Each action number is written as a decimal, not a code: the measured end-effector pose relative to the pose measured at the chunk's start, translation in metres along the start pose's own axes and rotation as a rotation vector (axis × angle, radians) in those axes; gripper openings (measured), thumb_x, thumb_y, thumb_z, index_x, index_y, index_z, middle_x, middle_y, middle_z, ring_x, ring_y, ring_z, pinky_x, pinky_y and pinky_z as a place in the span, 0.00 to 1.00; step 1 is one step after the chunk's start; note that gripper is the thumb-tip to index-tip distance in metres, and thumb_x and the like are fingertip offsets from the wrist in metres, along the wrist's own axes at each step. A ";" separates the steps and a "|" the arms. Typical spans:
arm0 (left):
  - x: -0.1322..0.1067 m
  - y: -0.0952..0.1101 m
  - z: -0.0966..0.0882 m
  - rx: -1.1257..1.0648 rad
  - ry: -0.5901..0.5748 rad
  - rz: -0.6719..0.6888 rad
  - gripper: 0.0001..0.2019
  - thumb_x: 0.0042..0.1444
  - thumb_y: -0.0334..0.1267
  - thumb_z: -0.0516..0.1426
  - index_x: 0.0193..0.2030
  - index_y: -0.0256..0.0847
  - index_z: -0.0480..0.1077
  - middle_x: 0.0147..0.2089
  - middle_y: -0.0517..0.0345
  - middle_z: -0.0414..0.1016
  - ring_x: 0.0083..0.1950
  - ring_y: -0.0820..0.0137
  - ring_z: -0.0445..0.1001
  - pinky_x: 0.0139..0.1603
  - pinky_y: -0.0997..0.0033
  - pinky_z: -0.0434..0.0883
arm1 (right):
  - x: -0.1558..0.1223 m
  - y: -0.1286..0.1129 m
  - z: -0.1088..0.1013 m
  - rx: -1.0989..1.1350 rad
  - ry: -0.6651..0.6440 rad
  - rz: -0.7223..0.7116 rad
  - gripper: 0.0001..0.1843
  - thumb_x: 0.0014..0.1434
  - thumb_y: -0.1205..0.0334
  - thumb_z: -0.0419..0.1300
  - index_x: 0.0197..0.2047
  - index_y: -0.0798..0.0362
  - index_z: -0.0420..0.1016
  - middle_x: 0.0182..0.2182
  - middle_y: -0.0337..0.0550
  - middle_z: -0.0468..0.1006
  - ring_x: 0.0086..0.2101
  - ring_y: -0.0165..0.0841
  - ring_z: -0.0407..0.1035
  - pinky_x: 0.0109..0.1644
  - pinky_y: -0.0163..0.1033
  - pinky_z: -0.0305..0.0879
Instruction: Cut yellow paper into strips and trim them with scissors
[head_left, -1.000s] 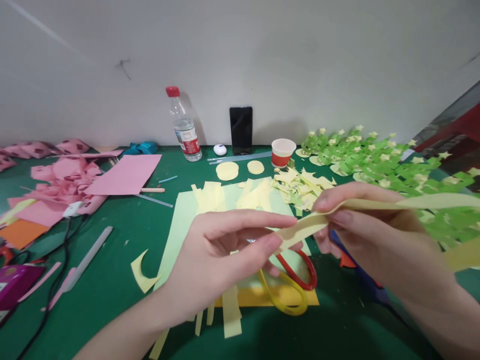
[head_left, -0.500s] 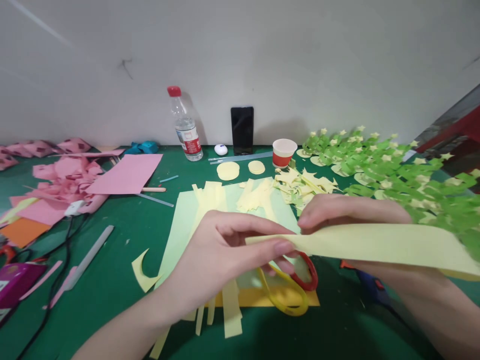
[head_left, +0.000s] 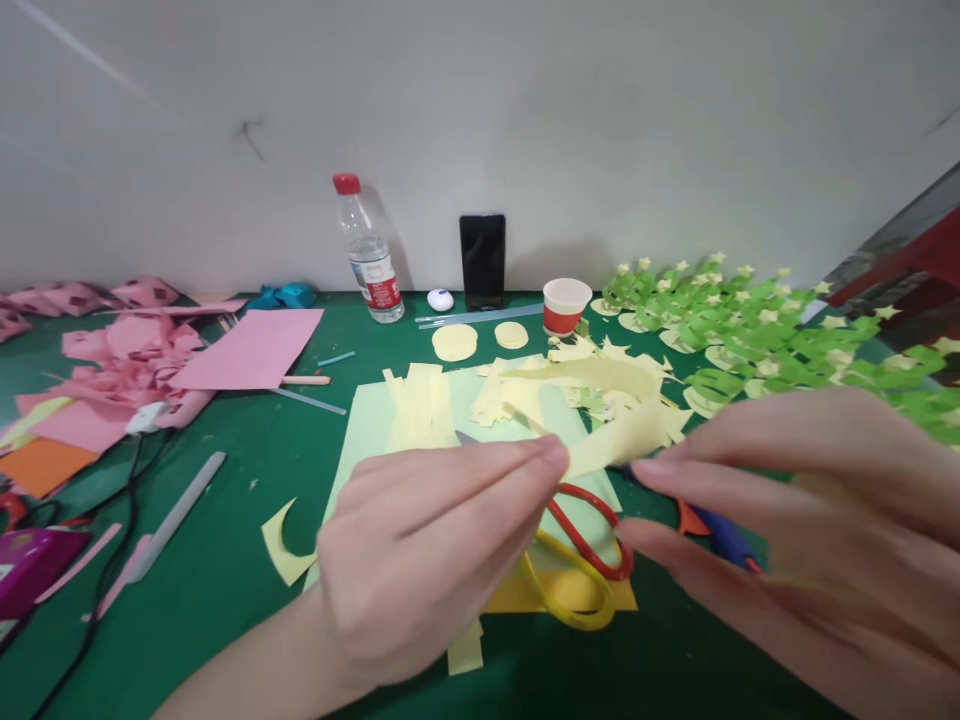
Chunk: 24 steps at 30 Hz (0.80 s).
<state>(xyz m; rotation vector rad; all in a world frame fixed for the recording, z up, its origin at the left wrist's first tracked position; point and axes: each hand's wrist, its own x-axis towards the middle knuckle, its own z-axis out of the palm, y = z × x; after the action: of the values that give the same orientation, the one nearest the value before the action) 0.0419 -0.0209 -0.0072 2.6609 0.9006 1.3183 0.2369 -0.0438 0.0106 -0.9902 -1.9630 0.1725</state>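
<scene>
Pinched between the fingers of my left hand (head_left: 435, 540) is the end of a pale yellow paper strip (head_left: 615, 435). The strip curls upward and back over itself. My right hand (head_left: 810, 530) is just right of the strip, its thumb and fingers apart and slightly blurred. Beneath both hands lie scissors with red and yellow handles (head_left: 574, 610), resting on a light green paper sheet (head_left: 352, 440). More pale yellow strips (head_left: 418, 405) and a heap of cut yellow pieces (head_left: 499, 395) lie on that sheet.
Along the wall stand a water bottle (head_left: 375, 270), a black phone (head_left: 483, 262) and a paper cup (head_left: 566, 308). Green paper trees with stars (head_left: 750, 330) fill the right side. Pink paper (head_left: 251, 350) and a glue stick (head_left: 176, 515) lie left. A blue tool (head_left: 731, 540) is partly behind my right hand.
My right hand has come off the strip and opened. My left hand has turned over, still pinching the strip, which now curls back instead of stretching to the right.
</scene>
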 end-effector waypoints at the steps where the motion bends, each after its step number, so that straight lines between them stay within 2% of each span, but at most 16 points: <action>1: 0.000 0.002 0.000 0.001 -0.023 -0.004 0.11 0.53 0.27 0.54 0.42 0.42 0.72 0.43 0.59 0.78 0.39 0.71 0.77 0.43 0.77 0.75 | 0.001 0.000 0.002 -0.035 0.062 -0.047 0.14 0.46 0.70 0.62 0.36 0.44 0.71 0.29 0.37 0.78 0.29 0.34 0.71 0.35 0.37 0.68; 3: 0.000 0.006 -0.002 0.000 -0.088 -0.017 0.10 0.54 0.29 0.54 0.42 0.40 0.72 0.42 0.58 0.78 0.39 0.71 0.77 0.43 0.78 0.75 | 0.004 0.002 0.006 -0.089 0.135 -0.134 0.15 0.43 0.74 0.63 0.34 0.47 0.72 0.26 0.36 0.79 0.28 0.34 0.71 0.33 0.37 0.68; 6: 0.001 0.012 -0.007 0.007 -0.167 -0.073 0.10 0.54 0.30 0.55 0.42 0.40 0.72 0.41 0.58 0.78 0.38 0.71 0.77 0.42 0.77 0.75 | 0.008 0.002 0.007 -0.111 0.066 -0.154 0.11 0.45 0.72 0.63 0.31 0.47 0.73 0.26 0.35 0.79 0.29 0.33 0.71 0.32 0.37 0.68; 11: 0.001 0.014 -0.009 -0.042 -0.124 -0.135 0.10 0.53 0.29 0.56 0.41 0.44 0.72 0.41 0.62 0.78 0.38 0.73 0.77 0.42 0.79 0.75 | 0.010 0.001 0.002 -0.110 0.006 -0.160 0.09 0.48 0.73 0.60 0.29 0.48 0.72 0.24 0.33 0.78 0.28 0.30 0.70 0.32 0.37 0.66; 15: 0.006 0.010 -0.011 -0.174 -0.141 -0.145 0.07 0.53 0.29 0.55 0.36 0.43 0.72 0.35 0.62 0.79 0.31 0.72 0.77 0.34 0.79 0.75 | 0.011 0.002 0.001 -0.082 -0.015 -0.166 0.08 0.48 0.73 0.59 0.28 0.50 0.71 0.23 0.34 0.77 0.27 0.30 0.69 0.33 0.39 0.64; 18: 0.013 0.009 -0.011 -0.218 -0.123 -0.226 0.04 0.51 0.29 0.58 0.31 0.41 0.73 0.30 0.64 0.79 0.28 0.75 0.76 0.31 0.83 0.74 | 0.011 0.004 0.001 -0.062 -0.046 -0.136 0.08 0.48 0.74 0.59 0.27 0.51 0.71 0.23 0.35 0.76 0.27 0.30 0.69 0.34 0.38 0.64; 21: 0.016 0.009 -0.009 -0.210 -0.133 -0.280 0.02 0.50 0.30 0.59 0.30 0.40 0.73 0.30 0.64 0.79 0.29 0.75 0.76 0.31 0.84 0.73 | 0.008 0.006 0.002 -0.060 -0.067 -0.107 0.08 0.49 0.75 0.57 0.27 0.52 0.69 0.24 0.36 0.76 0.27 0.30 0.68 0.35 0.39 0.64; 24: 0.015 0.009 -0.005 -0.231 -0.154 -0.264 0.02 0.50 0.32 0.59 0.32 0.39 0.73 0.32 0.62 0.79 0.31 0.75 0.77 0.34 0.84 0.73 | 0.006 0.006 0.006 -0.050 -0.135 -0.124 0.09 0.50 0.76 0.55 0.27 0.53 0.69 0.23 0.37 0.76 0.26 0.29 0.67 0.35 0.40 0.64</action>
<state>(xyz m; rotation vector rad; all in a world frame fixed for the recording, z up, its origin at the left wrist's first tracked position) 0.0502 -0.0218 0.0095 2.3369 0.9728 1.0704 0.2340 -0.0343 0.0084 -0.9059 -2.1549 0.1237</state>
